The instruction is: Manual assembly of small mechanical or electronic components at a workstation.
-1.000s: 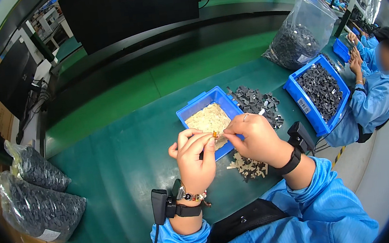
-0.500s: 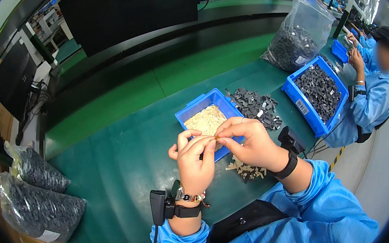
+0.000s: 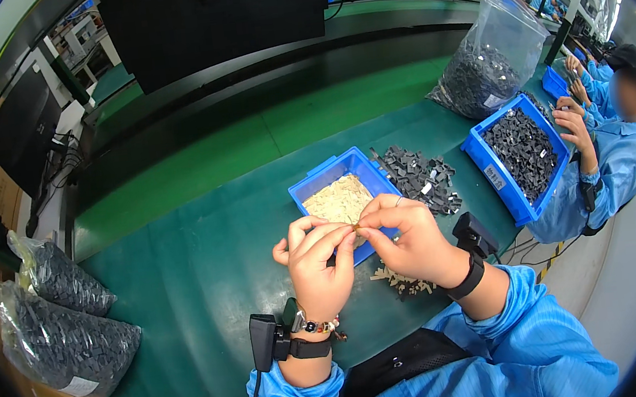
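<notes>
My left hand (image 3: 321, 265) and my right hand (image 3: 409, 237) meet above the front of a blue bin, both closed in a pinch. Between the fingertips shows a small brownish piece (image 3: 356, 227), too little visible to name. Beneath and beyond the hands, the blue bin (image 3: 303, 188) holds many small cream-coloured pieces (image 3: 338, 198). Right of it lies a loose pile of small dark grey pieces (image 3: 421, 175). A smaller heap of cream and dark bits (image 3: 402, 279) is partly hidden by my right hand and wrist.
A blue bin of dark pieces (image 3: 513, 206) and a clear bag of dark pieces (image 3: 476, 74) stand at the right. Two filled clear bags (image 3: 76, 344) lie on the left. A co-worker (image 3: 604, 158) sits at the right; a black panel (image 3: 212, 22) hangs ahead.
My hands stay pinched together over the bin, with only a slight shift. The co-worker at the right has lowered a hand toward the bin of dark pieces.
</notes>
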The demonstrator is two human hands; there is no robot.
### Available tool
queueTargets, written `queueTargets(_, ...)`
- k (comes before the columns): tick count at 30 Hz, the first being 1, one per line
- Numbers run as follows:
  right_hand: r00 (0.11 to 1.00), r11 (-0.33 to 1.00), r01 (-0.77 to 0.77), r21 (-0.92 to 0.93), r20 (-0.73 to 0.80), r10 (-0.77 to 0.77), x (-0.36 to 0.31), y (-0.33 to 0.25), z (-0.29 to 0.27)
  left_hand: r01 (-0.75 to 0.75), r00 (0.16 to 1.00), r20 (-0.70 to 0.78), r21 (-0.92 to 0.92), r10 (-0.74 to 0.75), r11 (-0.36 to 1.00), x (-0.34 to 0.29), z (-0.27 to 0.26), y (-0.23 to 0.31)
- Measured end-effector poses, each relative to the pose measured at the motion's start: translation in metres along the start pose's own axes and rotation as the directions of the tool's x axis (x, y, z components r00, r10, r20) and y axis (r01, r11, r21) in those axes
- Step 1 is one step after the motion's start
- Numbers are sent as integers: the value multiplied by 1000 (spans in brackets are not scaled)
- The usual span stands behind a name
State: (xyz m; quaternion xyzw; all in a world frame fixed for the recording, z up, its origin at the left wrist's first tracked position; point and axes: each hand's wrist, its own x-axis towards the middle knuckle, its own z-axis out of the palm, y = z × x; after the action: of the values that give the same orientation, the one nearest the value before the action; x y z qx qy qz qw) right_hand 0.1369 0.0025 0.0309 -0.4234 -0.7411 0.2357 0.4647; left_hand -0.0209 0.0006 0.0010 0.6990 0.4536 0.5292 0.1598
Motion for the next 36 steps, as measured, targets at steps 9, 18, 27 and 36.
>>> queueTargets(9, 998, 999, -15, -44, 52, 17, -2, 0, -2, -7, 999, 51, 41, 5, 999, -1, 0, -2)
queueTargets(18, 997, 999, -27, -33, 78, 29, -2, 2, -4, -40, 997, 61, 22, 39, 999, -2, 3, -8)
queueTargets(27, 995, 997, -30, -70, 95, 36, -1, 0, -7, -53, 996, 74, 59, 48, 997, -2, 3, -5)
queueTargets(36, 999, 986, 5, -167, -31, -11, -5, 1, -13, -6, 998, -58, 218, 19, 976, -2, 2, -3)
